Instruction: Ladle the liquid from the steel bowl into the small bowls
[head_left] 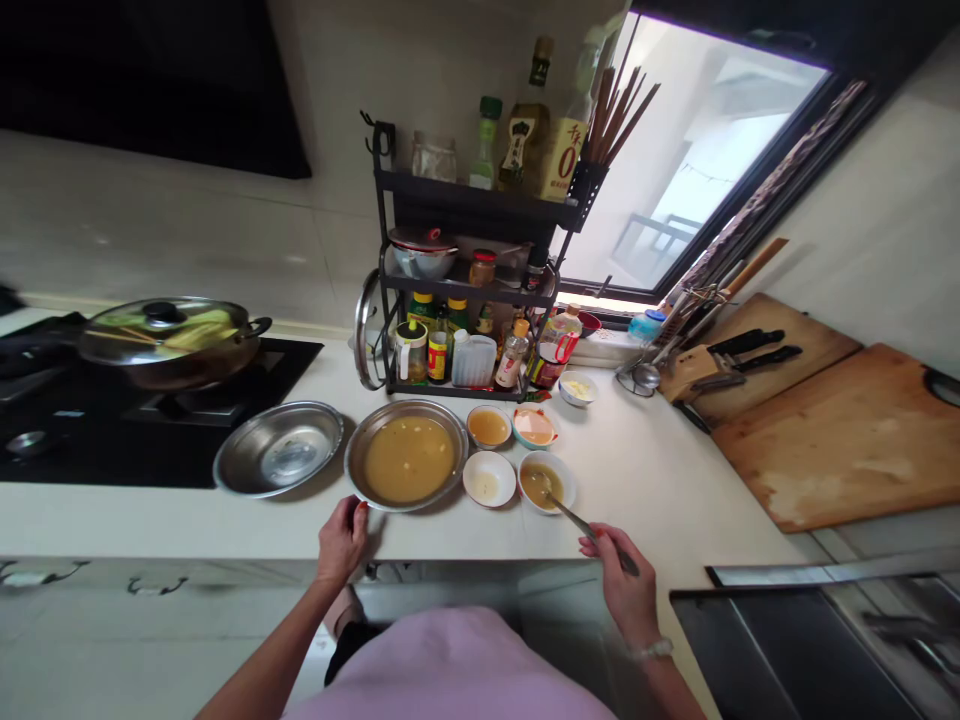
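My right hand [621,580] is closed around the handle of a metal spoon [576,518]. The spoon's head dips into the yellowish-brown liquid of a small white bowl [571,487]. At the near left rim of a wide metal basin [355,470], my left hand [346,540] has its fingers curled against the edge. Cloudy yellow liquid with pale bits fills much of that basin. Between the basin and the spoon's bowl stands a white bowl [489,463] with a little residue. Behind it are a bowl of orange-brown liquid [489,427] and a bowl with pinkish contents [535,427].
An upturned-looking shallow metal dish [279,450] lies left of the basin, beside a lidded pan [172,345] on the black hob. A black rack [480,288] of bottles stands behind. Knives in a block [694,372] and cutting boards [847,440] are at right.
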